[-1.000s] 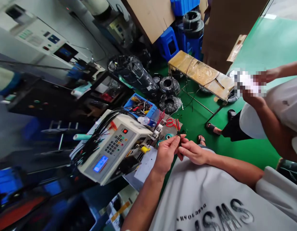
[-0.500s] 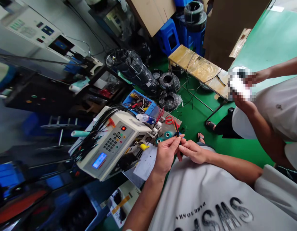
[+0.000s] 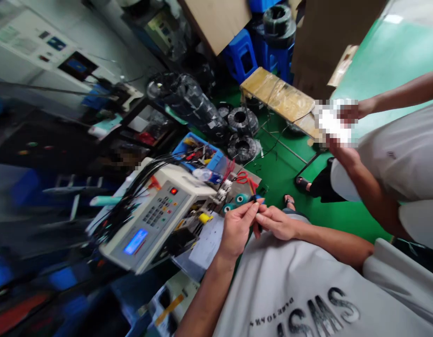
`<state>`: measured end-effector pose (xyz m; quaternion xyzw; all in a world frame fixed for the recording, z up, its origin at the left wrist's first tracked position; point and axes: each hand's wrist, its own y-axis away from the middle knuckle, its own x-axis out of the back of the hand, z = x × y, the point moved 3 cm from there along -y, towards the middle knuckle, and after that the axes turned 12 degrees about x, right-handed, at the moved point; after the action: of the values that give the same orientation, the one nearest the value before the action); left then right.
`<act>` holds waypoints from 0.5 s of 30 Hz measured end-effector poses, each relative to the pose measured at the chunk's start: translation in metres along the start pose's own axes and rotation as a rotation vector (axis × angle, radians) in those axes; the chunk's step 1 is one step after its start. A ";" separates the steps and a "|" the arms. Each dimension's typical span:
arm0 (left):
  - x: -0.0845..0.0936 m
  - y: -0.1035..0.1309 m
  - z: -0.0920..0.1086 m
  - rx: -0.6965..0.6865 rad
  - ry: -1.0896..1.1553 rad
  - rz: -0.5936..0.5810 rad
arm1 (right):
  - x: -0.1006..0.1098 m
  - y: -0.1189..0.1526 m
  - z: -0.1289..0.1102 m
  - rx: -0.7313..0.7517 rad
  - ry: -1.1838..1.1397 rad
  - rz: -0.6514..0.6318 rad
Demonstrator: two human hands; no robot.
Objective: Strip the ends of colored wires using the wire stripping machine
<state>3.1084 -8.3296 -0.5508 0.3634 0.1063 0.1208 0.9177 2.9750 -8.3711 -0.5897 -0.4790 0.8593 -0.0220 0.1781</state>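
Note:
In front of my shirt my two hands meet, fingertips almost together. My left hand [image 3: 236,227] pinches a black cable [image 3: 255,199] between thumb and forefinger. My right hand [image 3: 277,223] is closed on the same cable just beside it, thumb against the left fingers. Thin reddish and yellow wires stick out of the cable's far end, blurred against the bench. Most of the cable is hidden by my fingers. Just beyond my hands lie teal rolls [image 3: 241,199] and red-handled scissors [image 3: 242,177].
To the left stands a beige machine [image 3: 160,210] with keypad and lit display, black cables draped over it. Behind it is a blue bin [image 3: 216,159] of tools. A wooden bench [image 3: 276,96] and wrapped cable coils [image 3: 242,120] stand further back. Another person's hand [image 3: 346,152] is at the right.
The whole view has shifted slightly, with the surroundings sliding left. Both hands keep their grip on the cable, and its coloured wire ends show less clearly now.

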 end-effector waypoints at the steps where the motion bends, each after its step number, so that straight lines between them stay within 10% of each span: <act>1: 0.001 -0.001 -0.001 0.004 0.002 0.032 | 0.000 0.000 0.000 0.008 0.002 -0.008; 15: 0.006 -0.022 0.000 -0.100 0.258 0.151 | 0.047 0.015 -0.029 -0.042 0.354 0.105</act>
<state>3.1174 -8.3428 -0.5668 0.3057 0.1898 0.2402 0.9016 2.9310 -8.4064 -0.5789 -0.4256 0.9014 -0.0784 0.0150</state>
